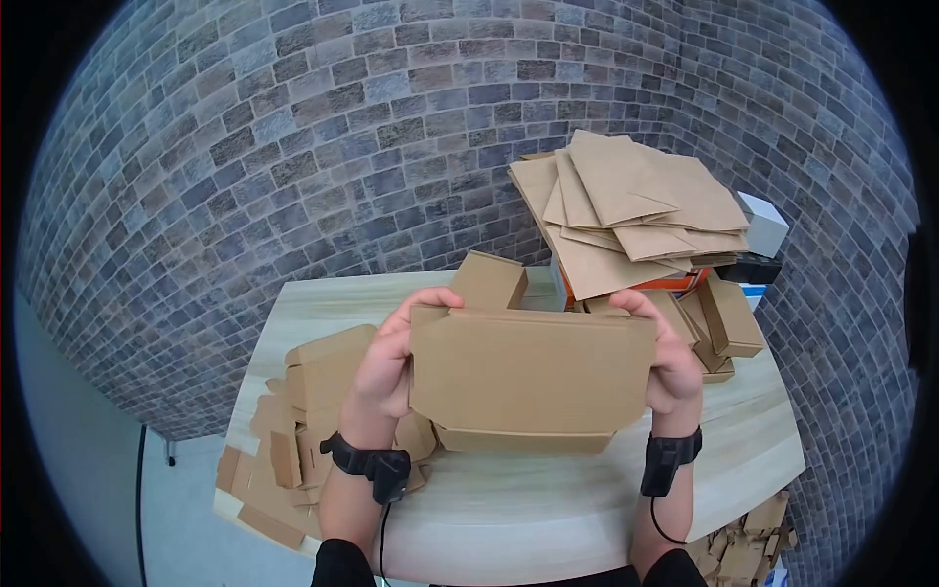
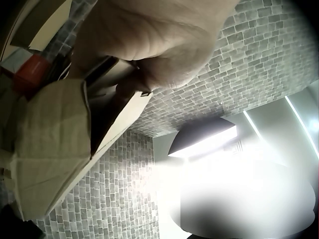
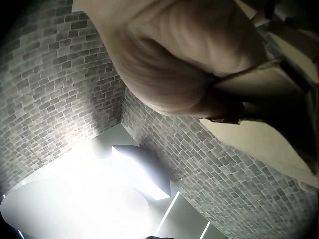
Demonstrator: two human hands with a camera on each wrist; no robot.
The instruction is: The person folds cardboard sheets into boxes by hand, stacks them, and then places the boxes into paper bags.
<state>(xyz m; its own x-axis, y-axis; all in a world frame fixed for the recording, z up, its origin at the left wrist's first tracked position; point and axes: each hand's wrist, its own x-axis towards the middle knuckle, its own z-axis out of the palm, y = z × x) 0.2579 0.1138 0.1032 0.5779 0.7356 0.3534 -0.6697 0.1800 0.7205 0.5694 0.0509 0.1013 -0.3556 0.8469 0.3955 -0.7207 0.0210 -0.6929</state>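
A brown cardboard box (image 1: 528, 372) is held up over the table in front of me, its broad side toward the head camera. My left hand (image 1: 386, 357) grips its left end, with fingers over the top edge and the thumb side low at the end. Mirroring it, my right hand (image 1: 673, 362) grips the right end. In the left wrist view, a cardboard flap (image 2: 55, 134) hangs out beside the left palm (image 2: 154, 40). The right wrist view has the right palm (image 3: 169, 55) against a folded end of cardboard, with a lighter panel (image 3: 264, 142) sticking out below.
Behind the held box stands a small folded box (image 1: 489, 279). A stack of flat brown sheets (image 1: 636, 196) tops a pile at the back right, beside several small boxes (image 1: 729, 313). Flattened cardboard pieces (image 1: 328, 372) cover the table's left side; more cardboard (image 1: 748, 538) lies below its right edge.
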